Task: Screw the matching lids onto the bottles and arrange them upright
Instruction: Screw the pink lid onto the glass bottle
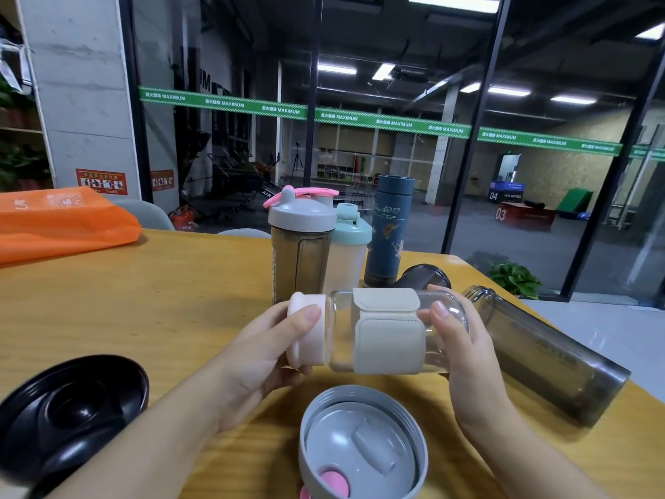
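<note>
The left hand [259, 351] is gripping the pink lid [306, 331] while the right hand [460, 340] is clasping the glass bottle [388, 331] (sideways, above the table's [144, 300] near edge); three capped bottles [345, 243] are standing behind.

Your wooden worktop [144, 318] carries three capped bottles upright at the back: smoky shaker [300, 246], mint shaker [349, 250], blue flask [390, 228]. A dark bottle [547, 358] lies sideways right; black lid [72, 408], grey lid [363, 444] and orange bag [61, 225] rest there too
</note>
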